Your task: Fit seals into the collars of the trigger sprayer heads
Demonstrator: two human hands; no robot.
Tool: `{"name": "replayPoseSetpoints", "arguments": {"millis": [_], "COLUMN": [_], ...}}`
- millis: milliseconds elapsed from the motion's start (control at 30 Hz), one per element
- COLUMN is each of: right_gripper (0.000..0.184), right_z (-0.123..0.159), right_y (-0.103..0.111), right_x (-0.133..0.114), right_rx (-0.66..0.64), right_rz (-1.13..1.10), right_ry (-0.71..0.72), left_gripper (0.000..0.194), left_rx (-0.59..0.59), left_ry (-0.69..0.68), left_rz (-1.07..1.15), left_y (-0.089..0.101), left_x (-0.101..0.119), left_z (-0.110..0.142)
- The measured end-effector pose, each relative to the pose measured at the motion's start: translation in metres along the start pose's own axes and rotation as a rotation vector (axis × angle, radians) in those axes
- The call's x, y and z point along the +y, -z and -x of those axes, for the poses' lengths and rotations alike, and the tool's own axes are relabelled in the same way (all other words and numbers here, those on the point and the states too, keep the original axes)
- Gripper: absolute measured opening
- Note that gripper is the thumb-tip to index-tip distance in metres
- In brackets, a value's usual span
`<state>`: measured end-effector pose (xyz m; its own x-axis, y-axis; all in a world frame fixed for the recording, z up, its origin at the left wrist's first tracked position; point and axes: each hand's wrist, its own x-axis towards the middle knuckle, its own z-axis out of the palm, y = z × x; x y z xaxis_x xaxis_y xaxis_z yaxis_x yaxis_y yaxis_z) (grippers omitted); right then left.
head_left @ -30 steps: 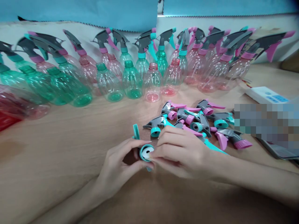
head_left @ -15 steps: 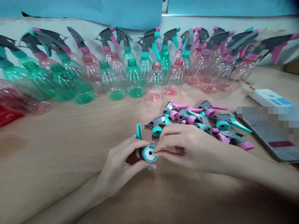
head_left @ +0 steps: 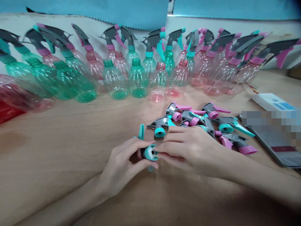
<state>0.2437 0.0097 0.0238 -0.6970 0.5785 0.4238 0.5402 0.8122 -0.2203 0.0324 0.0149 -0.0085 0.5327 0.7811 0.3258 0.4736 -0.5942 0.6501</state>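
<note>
My left hand grips a trigger spray head with a teal collar and teal trigger. The collar's open end faces right toward my other hand, showing a white insert with a dark hole. My right hand has its thumb and fingertips pinched together at that opening. Whatever lies between those fingertips is too small and covered to make out. Just behind my hands, a grey spray head with a teal collar lies on the table, beside a pile of grey spray heads with pink collars and teal ones.
Across the back stand several green bottles without tops and clear-pink ones, with spray-topped bottles behind. A red bag lies at the left. To the right are a phone and a white box.
My right fingertips have moved slightly closer over the collar's opening, and the collar has turned a little to the right. The whole view has shifted slightly.
</note>
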Motion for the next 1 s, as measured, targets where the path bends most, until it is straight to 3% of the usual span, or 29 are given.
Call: {"name": "replayPoseSetpoints", "arguments": {"millis": [233, 367, 667, 1000], "right_gripper": [0.016, 0.013, 0.018, 0.013], "right_z": [0.0, 0.0, 0.004, 0.003], "right_y": [-0.008, -0.01, -0.016, -0.012], "right_x": [-0.005, -0.008, -0.012, -0.013], "right_rx": [0.094, 0.085, 0.023, 0.041], "right_rz": [-0.018, -0.096, -0.365, -0.156], "right_ry": [-0.045, -0.1, -0.327, -0.295], "left_gripper": [0.029, 0.025, 0.019, 0.025], "left_rx": [-0.001, 0.007, -0.025, -0.036], "left_ry": [-0.072, -0.133, -0.119, -0.045], "left_rz": [-0.039, -0.041, -0.04, -0.058], "left_y": [0.0, -0.001, 0.0, 0.001], "left_x": [-0.001, -0.002, 0.0, -0.001], "left_z": [0.001, 0.0, 0.001, 0.002]}}
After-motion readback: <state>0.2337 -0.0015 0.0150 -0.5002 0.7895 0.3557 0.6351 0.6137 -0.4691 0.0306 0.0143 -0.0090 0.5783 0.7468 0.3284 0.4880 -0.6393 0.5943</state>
